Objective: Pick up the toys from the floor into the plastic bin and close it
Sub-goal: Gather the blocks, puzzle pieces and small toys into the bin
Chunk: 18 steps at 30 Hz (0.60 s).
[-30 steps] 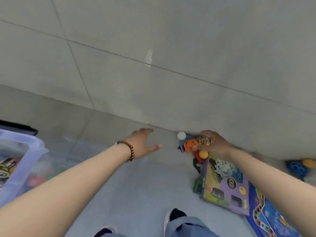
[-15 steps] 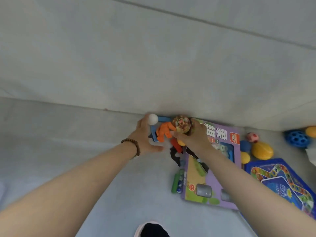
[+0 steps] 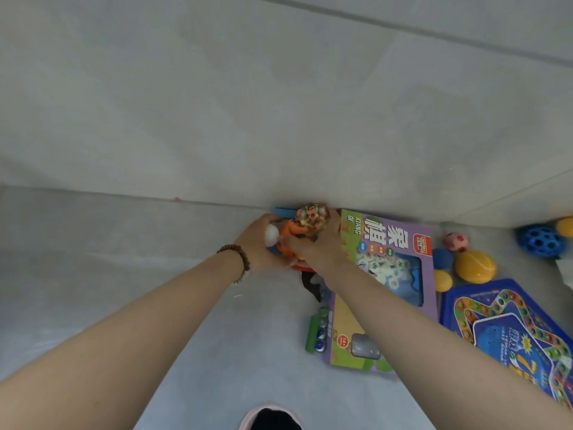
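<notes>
The left hand, gripping a white ball, and the right hand, gripping a patterned ball, are cupping the orange toy lying between them against the wall.

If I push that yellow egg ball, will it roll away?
Probably, but crookedly: the yellow egg ball is oval, so it likely wobbles. Its surface looks smooth, perhaps slippery. The small blue ball beside it might block it.

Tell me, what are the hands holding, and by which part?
The left hand cups a white ball against its palm. The right hand grips a patterned ball round its side. An orange toy sits between both hands.
</notes>
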### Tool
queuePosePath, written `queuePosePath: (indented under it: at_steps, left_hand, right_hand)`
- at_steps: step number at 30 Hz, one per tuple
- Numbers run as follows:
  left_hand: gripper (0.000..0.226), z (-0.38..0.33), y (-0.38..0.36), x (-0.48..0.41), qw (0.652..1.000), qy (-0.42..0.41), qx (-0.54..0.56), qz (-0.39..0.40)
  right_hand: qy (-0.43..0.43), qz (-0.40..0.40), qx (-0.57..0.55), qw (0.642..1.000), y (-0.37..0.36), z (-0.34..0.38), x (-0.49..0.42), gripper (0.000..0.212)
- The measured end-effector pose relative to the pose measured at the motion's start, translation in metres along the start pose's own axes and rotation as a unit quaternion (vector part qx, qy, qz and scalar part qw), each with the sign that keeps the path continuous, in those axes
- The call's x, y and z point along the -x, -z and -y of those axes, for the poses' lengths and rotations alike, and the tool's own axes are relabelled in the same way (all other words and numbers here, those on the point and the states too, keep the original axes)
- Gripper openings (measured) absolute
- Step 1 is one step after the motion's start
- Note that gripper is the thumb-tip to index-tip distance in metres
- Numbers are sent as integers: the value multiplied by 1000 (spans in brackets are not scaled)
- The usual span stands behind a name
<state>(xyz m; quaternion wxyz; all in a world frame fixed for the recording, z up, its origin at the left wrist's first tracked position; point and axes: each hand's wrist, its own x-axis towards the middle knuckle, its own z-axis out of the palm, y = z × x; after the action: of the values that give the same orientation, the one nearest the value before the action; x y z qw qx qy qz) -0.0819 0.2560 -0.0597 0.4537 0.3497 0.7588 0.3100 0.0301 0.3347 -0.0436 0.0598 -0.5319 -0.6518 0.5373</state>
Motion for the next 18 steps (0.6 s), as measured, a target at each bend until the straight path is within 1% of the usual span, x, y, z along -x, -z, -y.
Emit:
queuePosePath:
  at_steps: [2,5,8,10,13,15,17,18]
  left_hand:
    - [86,1,0,2,1000,-15,24,-2]
    - [78,-1,1,6,998,-21,61,-14]
    - [76,-4,2,10,995,-31,90,-22]
    - [74,-9,4,16,993,-39,105,-28]
    - [72,-21,19,33,990,-73,107,-52]
    - [72,-31,38,55,988,-92,106,-65]
    - [70,-35,63,87,987,-90,103,-87]
    - [69,-36,78,107,986,-88,97,-103]
  right_hand:
    - [-3,11,-35,999,2,0,0,104]
    - [-17,46,-99,994,10,5,6,92]
    - [-32,45,-134,989,13,3,9,95]
    - [-21,29,-143,989,13,5,15,94]
    - [20,17,-151,988,15,19,28,88]
    - [33,24,-163,986,10,38,47,79]
    - [45,48,-183,981,-2,63,71,69]
    - [53,67,-185,979,-11,77,85,70]
